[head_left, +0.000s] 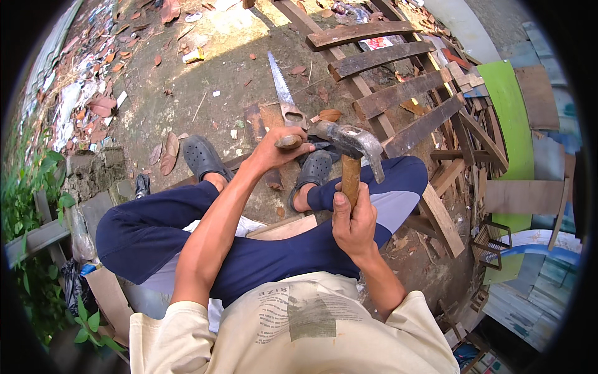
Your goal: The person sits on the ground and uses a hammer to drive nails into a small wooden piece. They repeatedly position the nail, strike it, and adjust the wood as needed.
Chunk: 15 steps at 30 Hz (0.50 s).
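My right hand point(356, 227) is wrapped round the wooden handle of a claw hammer point(352, 142), raised over my lap with its metal head up. To its left, my left hand point(280, 149) is closed on a short wooden handle point(288, 142). Only the rounded brown end of that handle shows; the rest is hidden, so I cannot tell which tool it belongs to. Just beyond this fist a handsaw point(283, 93) lies on the ground, blade pointing away. The hammer head hangs to the right of my left hand, apart from it.
A wooden frame with several slats point(398, 93) leans at the right. Below it stands a loose plank point(442, 221). A pale board point(283, 228) lies between my legs. My feet wear dark clogs point(208, 159). Dry leaves and litter point(81, 106) cover the far left; a concrete block point(96, 171) stands nearer.
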Tool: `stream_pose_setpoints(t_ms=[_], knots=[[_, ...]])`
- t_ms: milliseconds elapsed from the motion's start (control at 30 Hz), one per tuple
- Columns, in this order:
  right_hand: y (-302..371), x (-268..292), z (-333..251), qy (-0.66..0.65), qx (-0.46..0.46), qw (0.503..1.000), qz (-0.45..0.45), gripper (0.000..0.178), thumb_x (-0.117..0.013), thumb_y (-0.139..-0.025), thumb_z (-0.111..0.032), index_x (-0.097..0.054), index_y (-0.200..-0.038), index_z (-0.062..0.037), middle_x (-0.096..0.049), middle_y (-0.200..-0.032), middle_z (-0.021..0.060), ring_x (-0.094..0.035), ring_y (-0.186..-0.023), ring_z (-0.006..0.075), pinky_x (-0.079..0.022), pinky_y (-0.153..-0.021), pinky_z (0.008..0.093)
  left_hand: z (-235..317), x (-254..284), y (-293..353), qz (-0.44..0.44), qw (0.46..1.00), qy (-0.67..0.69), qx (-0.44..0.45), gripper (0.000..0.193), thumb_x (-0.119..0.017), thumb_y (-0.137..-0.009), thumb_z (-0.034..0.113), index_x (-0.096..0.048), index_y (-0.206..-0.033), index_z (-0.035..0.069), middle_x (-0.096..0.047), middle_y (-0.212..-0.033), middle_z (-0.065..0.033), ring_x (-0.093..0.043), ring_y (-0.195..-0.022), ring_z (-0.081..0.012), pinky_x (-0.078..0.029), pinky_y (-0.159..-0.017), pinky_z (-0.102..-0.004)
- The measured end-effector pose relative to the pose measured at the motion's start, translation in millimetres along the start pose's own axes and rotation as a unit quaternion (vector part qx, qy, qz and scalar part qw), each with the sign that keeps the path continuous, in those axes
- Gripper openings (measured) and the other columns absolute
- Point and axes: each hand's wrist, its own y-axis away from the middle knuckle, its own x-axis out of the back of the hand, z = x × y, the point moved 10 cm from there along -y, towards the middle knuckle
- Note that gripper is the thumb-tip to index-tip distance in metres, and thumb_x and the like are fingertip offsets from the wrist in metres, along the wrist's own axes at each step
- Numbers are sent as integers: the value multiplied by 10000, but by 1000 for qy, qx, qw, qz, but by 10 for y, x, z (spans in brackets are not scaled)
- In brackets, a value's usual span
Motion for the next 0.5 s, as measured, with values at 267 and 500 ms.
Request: stream_pose_setpoints(t_ms=[267, 500], knots=[[124, -165, 647, -22, -180, 983, -32, 311, -531, -1078, -302, -573, -1062, 7, -611, -715, 121, -629, -611, 236, -475, -556, 353, -322, 269, 18, 136, 985, 4, 102, 284, -815, -905, 280, -692, -901, 24, -625, -659, -38, -520, -624, -79, -465, -586, -298], [81, -52, 915, -40, -224, 974, -7, 338, -540, -1074, -334, -578, -1038, 0, -598, -694, 113, -606, -583, 231, -464, -549, 358, -612, 837, 252, 349, 901, -71, 249, 427, -761, -924, 441, -680, -809, 38, -662, -704, -24, -604, -629, -119, -462, -584, -316]])
